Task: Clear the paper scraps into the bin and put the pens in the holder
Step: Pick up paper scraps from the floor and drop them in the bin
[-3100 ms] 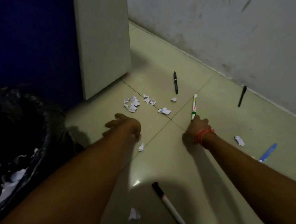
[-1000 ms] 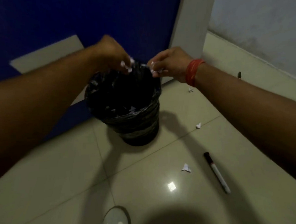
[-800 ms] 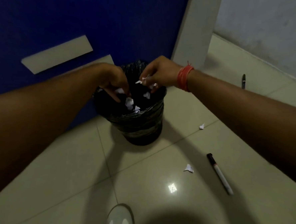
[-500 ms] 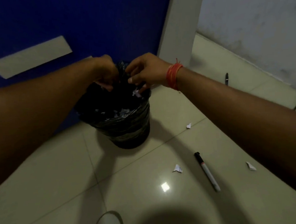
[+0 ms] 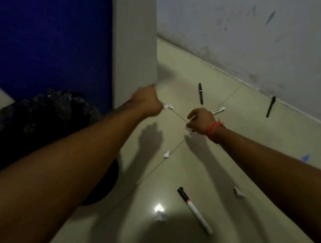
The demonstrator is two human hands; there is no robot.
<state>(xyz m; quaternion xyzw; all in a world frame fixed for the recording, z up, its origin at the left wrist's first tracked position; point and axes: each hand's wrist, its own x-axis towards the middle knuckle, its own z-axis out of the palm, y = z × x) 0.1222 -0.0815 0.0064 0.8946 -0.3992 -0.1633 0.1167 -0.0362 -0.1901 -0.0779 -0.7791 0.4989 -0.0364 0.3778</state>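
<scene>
My left hand point(image 5: 147, 103) is curled into a fist above the floor, just left of a small paper scrap point(image 5: 168, 106). My right hand point(image 5: 199, 119), with a red thread at the wrist, hovers with bent fingers over the near end of a white marker point(image 5: 218, 110); blur hides whether it touches it. More scraps lie at mid floor point(image 5: 166, 154), by the glare spot point(image 5: 159, 215) and under my right forearm point(image 5: 238, 191). A black pen point(image 5: 200, 93) lies beyond my hands. Another black pen point(image 5: 270, 107) rests by the wall. A black-capped white marker point(image 5: 194, 209) lies near me. The bin point(image 5: 43, 117), lined with a black bag, stands at the left.
A pale pillar point(image 5: 135, 47) stands just behind my left hand, with a blue wall point(image 5: 47, 43) to its left. A scuffed grey wall point(image 5: 253, 31) runs along the right. A blue object point(image 5: 305, 158) peeks out past my right forearm. No pen holder is in view.
Both hands have left the bin, where they dropped scraps, and swung right toward the floor by the pillar. The view turned right, so the bin now sits at the left edge.
</scene>
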